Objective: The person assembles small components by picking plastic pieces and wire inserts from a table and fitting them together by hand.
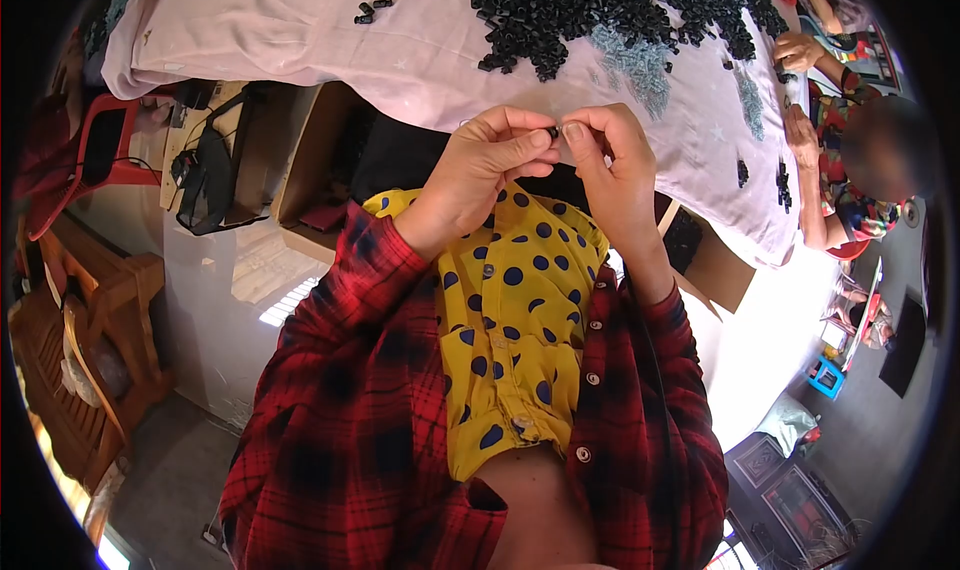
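Observation:
My left hand [490, 160] is closed in a pinch on a small black plastic part [553, 132], held at chest height before the table edge. Opposite it, my right hand [612, 155] has thumb and forefinger pressed together right beside that part. Whatever the right fingertips hold is too small to make out. Beyond my hands, a large heap of similar black parts [540, 20] lies on the pink cloth [400, 45]. A pile of tiny grey-blue pieces [635, 65] spreads at the heap's near edge.
A few loose black parts [372, 11] lie left on the cloth, with small clusters [783, 186] at right. Another person [840, 160] sits at the right edge, hands on the table. Cardboard boxes [308, 160] stand below the table. A red chair [95, 155] is at left.

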A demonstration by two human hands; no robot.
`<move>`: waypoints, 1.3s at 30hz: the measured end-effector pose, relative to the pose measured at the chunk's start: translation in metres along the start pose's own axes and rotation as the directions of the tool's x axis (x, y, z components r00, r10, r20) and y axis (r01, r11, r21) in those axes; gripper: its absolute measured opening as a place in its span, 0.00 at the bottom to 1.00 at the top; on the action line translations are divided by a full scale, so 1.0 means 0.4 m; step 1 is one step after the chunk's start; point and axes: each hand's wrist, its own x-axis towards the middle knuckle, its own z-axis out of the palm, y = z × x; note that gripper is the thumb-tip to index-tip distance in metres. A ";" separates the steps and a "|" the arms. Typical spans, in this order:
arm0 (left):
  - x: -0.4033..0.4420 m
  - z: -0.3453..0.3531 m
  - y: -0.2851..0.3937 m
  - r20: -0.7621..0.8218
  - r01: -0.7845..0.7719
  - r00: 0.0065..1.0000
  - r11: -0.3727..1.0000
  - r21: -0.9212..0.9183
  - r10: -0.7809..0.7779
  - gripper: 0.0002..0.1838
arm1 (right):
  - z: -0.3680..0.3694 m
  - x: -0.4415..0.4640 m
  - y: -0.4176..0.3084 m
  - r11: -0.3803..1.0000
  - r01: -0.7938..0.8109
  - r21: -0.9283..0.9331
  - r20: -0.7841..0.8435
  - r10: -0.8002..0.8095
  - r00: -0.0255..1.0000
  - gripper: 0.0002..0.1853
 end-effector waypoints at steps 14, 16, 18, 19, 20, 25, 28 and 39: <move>-0.002 0.006 -0.008 -0.067 -0.058 0.996 0.996 0.069 0.062 0.09 | 0.000 -0.005 -0.002 0.973 0.174 -0.153 0.080 -0.163 0.983 0.08; -0.002 0.003 -0.008 -0.075 -0.051 0.996 0.997 0.052 0.055 0.09 | -0.002 -0.009 -0.003 0.961 0.215 -0.175 0.094 -0.201 0.975 0.10; 0.000 0.001 -0.009 -0.084 -0.029 0.996 0.999 0.043 0.032 0.09 | -0.008 -0.010 -0.005 0.843 0.380 -0.381 0.206 -0.323 0.923 0.11; 0.002 -0.003 -0.014 -0.084 -0.029 0.996 0.999 0.043 0.033 0.09 | -0.009 -0.011 -0.007 0.842 0.381 -0.381 0.207 -0.324 0.923 0.11; 0.003 -0.010 -0.021 -0.083 -0.031 0.996 0.999 0.034 0.033 0.09 | -0.011 -0.011 -0.010 0.882 0.327 -0.341 0.221 -0.263 0.939 0.11; 0.011 -0.024 -0.022 -0.062 -0.046 0.997 0.999 0.010 0.046 0.09 | -0.011 0.031 0.022 0.985 0.062 -0.160 0.102 -0.046 0.994 0.14; 0.013 -0.023 -0.019 -0.082 -0.036 0.996 0.999 0.020 0.037 0.09 | 0.004 0.065 0.087 0.885 0.245 -0.395 0.085 -0.230 0.969 0.15; 0.010 -0.023 -0.015 -0.107 -0.022 0.994 1.000 0.017 0.024 0.09 | 0.037 0.086 0.135 0.831 0.306 -0.465 0.121 -0.283 0.951 0.10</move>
